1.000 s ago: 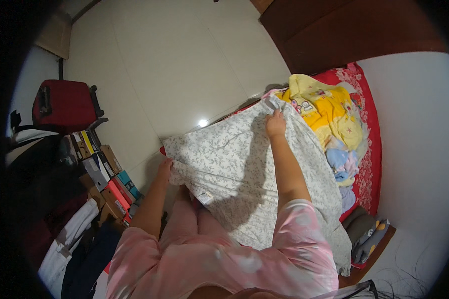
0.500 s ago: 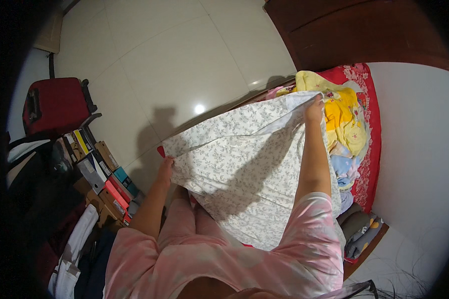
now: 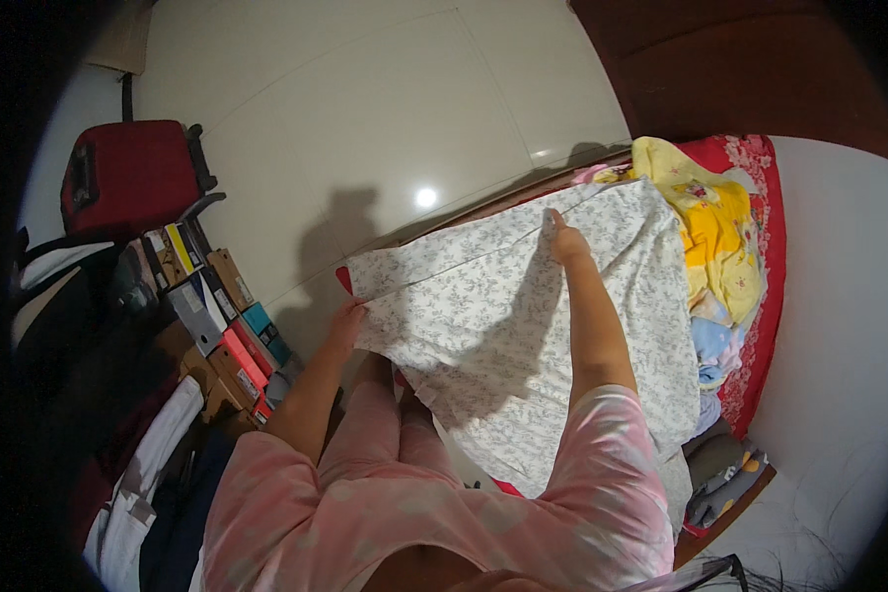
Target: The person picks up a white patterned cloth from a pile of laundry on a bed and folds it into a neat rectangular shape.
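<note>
A white bedsheet with a grey floral print [image 3: 464, 335] lies spread across the bed in front of me. My left hand [image 3: 348, 321] pinches its left edge, close to a bit of red cloth that sticks out there. On top of the sheet, towards its far edge, rests my right hand [image 3: 566, 240]. One of its fingers is stretched out along the fabric; the others are partly hidden. Faint creases run over the cloth, and my arm's shadow falls across its middle.
Rumpled yellow bedding [image 3: 715, 232] lies right of the sheet, over a red floral cover [image 3: 763, 335] along the wall. Folded grey fabric [image 3: 725, 474] sits at the near right. Stacked boxes [image 3: 232, 360] and a red suitcase [image 3: 133, 178] stand on the left. Beyond is tiled floor [image 3: 365, 109].
My right hand has let go of the sheet's far right corner and moved left onto its surface. That corner now lies flat beside the yellow bedding. The left hand keeps its hold.
</note>
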The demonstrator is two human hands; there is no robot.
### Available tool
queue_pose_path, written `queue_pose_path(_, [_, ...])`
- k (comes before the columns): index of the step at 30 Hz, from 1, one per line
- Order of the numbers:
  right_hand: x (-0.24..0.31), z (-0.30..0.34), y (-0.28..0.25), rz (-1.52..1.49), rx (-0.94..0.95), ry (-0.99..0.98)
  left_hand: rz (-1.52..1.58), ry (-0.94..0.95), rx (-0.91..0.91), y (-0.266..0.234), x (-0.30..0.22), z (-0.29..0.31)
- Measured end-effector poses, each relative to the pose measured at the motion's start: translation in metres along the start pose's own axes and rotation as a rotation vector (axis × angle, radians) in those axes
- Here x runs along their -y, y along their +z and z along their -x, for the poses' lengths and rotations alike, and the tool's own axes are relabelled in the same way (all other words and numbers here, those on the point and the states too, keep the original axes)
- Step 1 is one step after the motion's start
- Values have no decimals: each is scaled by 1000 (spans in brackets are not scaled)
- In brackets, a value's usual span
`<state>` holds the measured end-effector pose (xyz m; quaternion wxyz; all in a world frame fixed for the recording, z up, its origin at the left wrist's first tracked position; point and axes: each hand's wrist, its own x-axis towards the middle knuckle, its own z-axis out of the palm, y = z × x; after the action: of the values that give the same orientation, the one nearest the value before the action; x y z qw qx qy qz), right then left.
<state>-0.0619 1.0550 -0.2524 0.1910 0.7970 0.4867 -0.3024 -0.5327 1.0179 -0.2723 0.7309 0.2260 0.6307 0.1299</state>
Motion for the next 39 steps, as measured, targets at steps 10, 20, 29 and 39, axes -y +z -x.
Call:
queue_pose_path(10, [-8, 33, -14, -424, -487, -102, -469, 188, 30, -10, -2, 31])
queue_pose_path(20, [23, 13, -90, -758, -770, -74, -689, 513, -322, -8, -97, -51])
queue_pose_path(29, [48, 70, -9, -913, -475, -137, -1063, 640, -523, 6, -62, -78])
queue_pose_path(39, [-6, 287, 90, -877, -625, 177, -1439, 722, 332, 77, 19, 32])
